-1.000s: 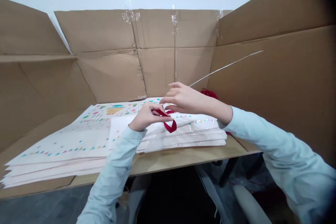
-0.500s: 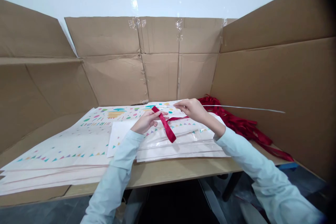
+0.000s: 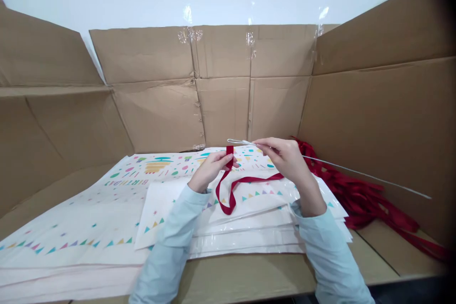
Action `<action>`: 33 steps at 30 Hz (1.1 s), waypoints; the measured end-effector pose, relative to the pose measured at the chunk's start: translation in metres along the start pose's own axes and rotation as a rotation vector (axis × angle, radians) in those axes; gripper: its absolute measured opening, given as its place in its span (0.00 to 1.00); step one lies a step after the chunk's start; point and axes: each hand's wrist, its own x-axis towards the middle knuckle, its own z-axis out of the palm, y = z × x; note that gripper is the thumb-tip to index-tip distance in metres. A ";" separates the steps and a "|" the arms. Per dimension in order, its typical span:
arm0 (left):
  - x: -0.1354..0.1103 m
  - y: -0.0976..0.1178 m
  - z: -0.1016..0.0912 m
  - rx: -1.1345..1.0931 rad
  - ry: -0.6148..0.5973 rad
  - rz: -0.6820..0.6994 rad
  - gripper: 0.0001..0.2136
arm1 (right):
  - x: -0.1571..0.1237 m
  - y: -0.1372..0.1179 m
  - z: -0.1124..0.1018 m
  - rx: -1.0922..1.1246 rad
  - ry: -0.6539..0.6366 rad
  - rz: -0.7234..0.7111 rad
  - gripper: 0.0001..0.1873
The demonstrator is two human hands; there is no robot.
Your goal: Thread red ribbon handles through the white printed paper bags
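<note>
Cardboard walls [image 3: 221,104] surround you: your left hand [image 3: 210,171] pinches a narrow red satin ribbon [image 3: 216,192], and your right hand [image 3: 285,159] pinches a thin metal wire [image 3: 356,173]. Over a stack of white printed sheets [image 3: 242,236], one ribbon is in hand; a red ribbon heap [image 3: 363,204] lies right of the stack, left to use.

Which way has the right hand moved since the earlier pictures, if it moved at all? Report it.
Yes: the right hand has shifted rightward, now further right of the vertical seam of the cardboard back wall.

We see glossy red ribbon [image 3: 231,194], thin shiny metal wire [image 3: 356,168], smooth matt paper [image 3: 78,232] beside clear glossy plastic [image 3: 245,232], rough matt cardboard [image 3: 160,114], and a smooth wooden tabletop [image 3: 242,280].
</note>
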 end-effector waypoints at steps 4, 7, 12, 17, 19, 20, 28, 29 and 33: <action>0.005 -0.001 0.001 0.061 -0.034 0.056 0.16 | 0.002 0.004 0.001 -0.016 -0.041 0.020 0.12; 0.004 0.000 0.001 0.089 -0.044 0.104 0.15 | 0.002 0.008 0.002 -0.018 -0.055 0.040 0.12; 0.001 0.003 0.002 0.079 -0.027 0.088 0.15 | 0.001 0.008 0.002 0.032 -0.137 0.021 0.12; -0.003 0.005 0.002 0.032 -0.005 0.067 0.12 | 0.001 0.004 0.003 -0.004 -0.226 0.049 0.13; -0.005 0.005 0.001 -0.030 0.012 0.080 0.16 | 0.002 0.005 0.006 -0.048 -0.249 0.067 0.13; -0.006 0.005 0.000 -0.058 0.036 0.087 0.20 | 0.002 0.006 0.007 -0.073 -0.262 0.074 0.13; -0.010 0.004 -0.003 -0.075 0.174 0.147 0.30 | 0.002 0.007 0.011 -0.206 -0.272 0.086 0.14; -0.010 0.004 -0.003 -0.054 0.178 0.163 0.24 | 0.002 0.006 0.011 -0.216 -0.275 0.090 0.15; -0.009 0.004 -0.002 -0.018 0.180 0.162 0.14 | 0.002 0.005 0.009 -0.222 -0.294 0.103 0.15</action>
